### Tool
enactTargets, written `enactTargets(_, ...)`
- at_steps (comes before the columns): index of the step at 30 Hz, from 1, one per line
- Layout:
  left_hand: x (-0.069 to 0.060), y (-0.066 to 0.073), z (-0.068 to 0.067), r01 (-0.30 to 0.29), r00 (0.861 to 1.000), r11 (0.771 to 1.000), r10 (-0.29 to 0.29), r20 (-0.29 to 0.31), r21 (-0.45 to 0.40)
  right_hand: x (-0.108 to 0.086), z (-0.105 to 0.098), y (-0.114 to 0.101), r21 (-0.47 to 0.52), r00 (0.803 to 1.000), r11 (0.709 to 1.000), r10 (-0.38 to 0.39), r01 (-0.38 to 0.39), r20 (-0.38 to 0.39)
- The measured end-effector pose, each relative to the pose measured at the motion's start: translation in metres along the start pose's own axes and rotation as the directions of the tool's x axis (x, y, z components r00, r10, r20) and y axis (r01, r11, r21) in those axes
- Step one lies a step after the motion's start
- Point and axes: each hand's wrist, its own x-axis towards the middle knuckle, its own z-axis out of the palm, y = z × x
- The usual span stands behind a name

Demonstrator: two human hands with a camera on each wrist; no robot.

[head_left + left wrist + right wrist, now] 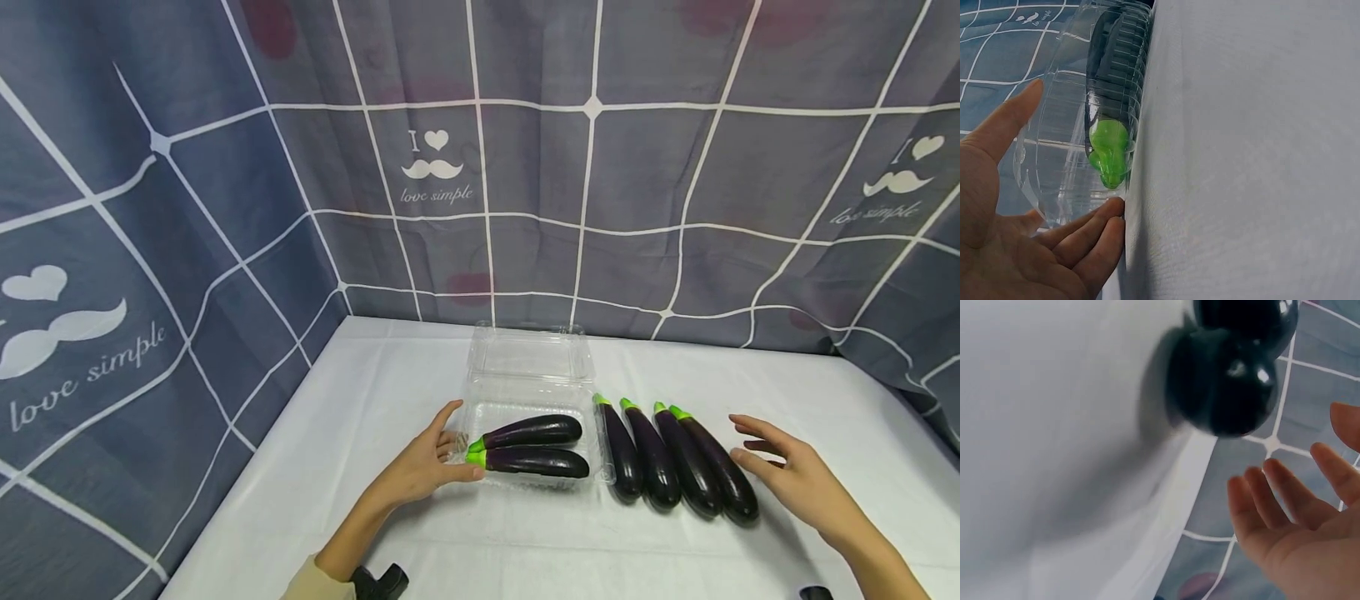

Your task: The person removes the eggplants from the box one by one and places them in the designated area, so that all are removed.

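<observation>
A clear plastic container [530, 392] lies with its lid folded back, two eggplants [534, 431] lying crosswise inside, green stems to the left. At the container's left side is my left hand [423, 462], fingers spread around the wall; the left wrist view shows the fingertips by the clear wall near a green stem [1110, 147]. Several more eggplants [654, 454] lie side by side to the right of the container. Right of them, my right hand [802, 479] hangs with nothing in it, fingers loosely extended; in the right wrist view a dark rounded eggplant end [1225, 384] is near the fingers.
A white cloth [390, 358] covers the table. Behind and to the left hangs a grey-blue curtain [532, 167] with white lines. Black objects [381, 583] show at the lower edge, near the left sleeve [318, 582] and below the right hand.
</observation>
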Motion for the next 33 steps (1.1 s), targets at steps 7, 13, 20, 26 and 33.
enactTargets(7, 0.001, -0.002, 0.0, -0.007, 1.0, 1.0, 0.007, -0.009, 0.001, 0.005, 0.006, -0.017, 0.069, 0.996, 0.995, -0.073, 0.077, -0.054)
enactTargets(13, 0.001, -0.005, 0.001, -0.002, 1.0, 1.0, 0.002, -0.007, 0.004, 0.011, 0.013, -0.035, 0.114, 0.997, 0.99, -0.079, 0.08, -0.018)
enactTargets(20, 0.001, -0.005, 0.0, -0.006, 1.0, 1.0, 0.006, -0.01, 0.002, 0.016, 0.028, -0.049, 0.203, 0.991, 0.971, -0.13, 0.124, 0.018)
enactTargets(26, 0.0, -0.004, 0.0, 0.001, 1.0, 1.0, -0.001, -0.011, 0.007, 0.02, 0.042, -0.059, 0.227, 0.99, 0.965, -0.142, 0.132, 0.025)
enactTargets(33, 0.0, -0.001, 0.0, -0.001, 1.0, 1.0, 0.001, -0.006, -0.002, 0.025, 0.056, -0.073, 0.278, 0.984, 0.947, -0.175, 0.159, 0.032)
